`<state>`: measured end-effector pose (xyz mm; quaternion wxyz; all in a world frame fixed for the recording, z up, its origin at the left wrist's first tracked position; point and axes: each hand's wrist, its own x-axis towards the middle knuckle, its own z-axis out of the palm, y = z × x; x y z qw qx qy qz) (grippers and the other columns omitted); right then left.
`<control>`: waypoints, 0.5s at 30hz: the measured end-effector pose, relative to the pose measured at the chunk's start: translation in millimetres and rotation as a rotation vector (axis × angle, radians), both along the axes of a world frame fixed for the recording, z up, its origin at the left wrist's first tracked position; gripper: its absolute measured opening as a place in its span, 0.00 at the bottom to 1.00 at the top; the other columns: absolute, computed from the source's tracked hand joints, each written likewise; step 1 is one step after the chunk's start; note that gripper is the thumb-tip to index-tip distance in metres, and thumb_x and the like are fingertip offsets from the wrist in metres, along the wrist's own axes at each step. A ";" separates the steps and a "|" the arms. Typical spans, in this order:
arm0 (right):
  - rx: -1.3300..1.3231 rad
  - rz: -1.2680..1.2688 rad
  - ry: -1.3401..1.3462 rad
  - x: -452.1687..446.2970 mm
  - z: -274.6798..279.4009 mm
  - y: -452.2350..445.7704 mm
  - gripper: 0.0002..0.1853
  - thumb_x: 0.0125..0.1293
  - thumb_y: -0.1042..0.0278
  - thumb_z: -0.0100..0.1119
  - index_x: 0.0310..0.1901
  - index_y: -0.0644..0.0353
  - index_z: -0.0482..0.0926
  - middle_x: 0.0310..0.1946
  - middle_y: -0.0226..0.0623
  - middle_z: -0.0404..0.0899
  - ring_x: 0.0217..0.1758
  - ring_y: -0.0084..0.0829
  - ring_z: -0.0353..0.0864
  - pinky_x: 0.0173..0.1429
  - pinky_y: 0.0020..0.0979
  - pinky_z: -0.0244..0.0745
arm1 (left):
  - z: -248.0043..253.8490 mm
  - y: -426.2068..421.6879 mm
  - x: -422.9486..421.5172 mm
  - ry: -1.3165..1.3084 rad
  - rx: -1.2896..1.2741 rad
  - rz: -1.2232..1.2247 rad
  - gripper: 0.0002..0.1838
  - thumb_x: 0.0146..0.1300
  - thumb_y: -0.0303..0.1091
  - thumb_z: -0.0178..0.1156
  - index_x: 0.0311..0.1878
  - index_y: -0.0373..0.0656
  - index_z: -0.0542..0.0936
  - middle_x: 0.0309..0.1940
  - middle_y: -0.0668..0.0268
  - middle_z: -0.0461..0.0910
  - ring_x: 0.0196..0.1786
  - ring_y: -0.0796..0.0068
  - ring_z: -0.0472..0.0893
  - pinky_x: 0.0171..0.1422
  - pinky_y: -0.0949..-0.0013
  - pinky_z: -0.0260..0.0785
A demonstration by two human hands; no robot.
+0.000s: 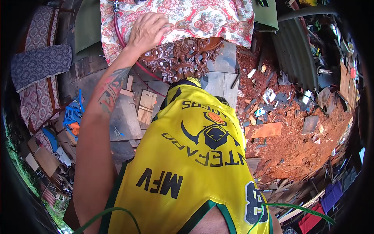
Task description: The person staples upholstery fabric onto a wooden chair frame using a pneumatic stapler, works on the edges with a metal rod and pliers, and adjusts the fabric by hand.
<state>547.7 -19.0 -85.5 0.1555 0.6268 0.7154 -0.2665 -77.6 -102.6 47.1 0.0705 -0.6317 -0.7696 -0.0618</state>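
My left hand (149, 32) lies on a floral-patterned cloth (206, 23), its fingers stretched out over the fabric and holding nothing. From under the cloth's near edge shows a carved, glossy brown wooden piece (183, 56) with scrollwork. A dark red hose (117, 29) runs over the cloth, passes beneath my left wrist and continues along the floor side. My right hand is out of view; my torso in a yellow jersey (202, 136) fills the middle.
Wood offcuts (147, 105) lie on the boards at left, near a blue strap bundle (73, 117). Patterned upholstered pieces (41, 64) stand at far left. Reddish sawdust (304, 144) with scraps covers the ground at right. A grey corrugated sheet (294, 54) leans at upper right.
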 end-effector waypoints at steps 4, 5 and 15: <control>-0.024 -0.073 0.045 2.1 2.3 -0.3 0.10 0.72 0.65 0.67 0.45 0.63 0.84 0.24 0.26 0.80 0.25 0.19 0.76 0.31 0.26 0.72 | 17.8 36.4 15.7 -0.015 0.110 0.241 0.39 0.63 0.55 0.70 0.75 0.54 0.72 0.73 0.57 0.69 0.78 0.55 0.64 0.81 0.48 0.53; -0.029 -0.095 0.057 3.6 3.3 -1.1 0.10 0.72 0.65 0.67 0.45 0.63 0.84 0.24 0.26 0.80 0.25 0.19 0.76 0.31 0.26 0.72 | 20.9 39.6 19.5 -0.070 0.083 0.283 0.41 0.61 0.50 0.72 0.75 0.47 0.71 0.74 0.48 0.67 0.80 0.48 0.60 0.85 0.44 0.47; -0.092 -0.304 0.186 14.9 8.5 -6.6 0.10 0.72 0.64 0.68 0.45 0.63 0.84 0.24 0.26 0.80 0.26 0.19 0.77 0.31 0.26 0.72 | 11.3 25.0 3.5 0.002 0.042 0.151 0.48 0.53 0.52 0.75 0.76 0.48 0.67 0.78 0.48 0.62 0.81 0.46 0.58 0.84 0.43 0.47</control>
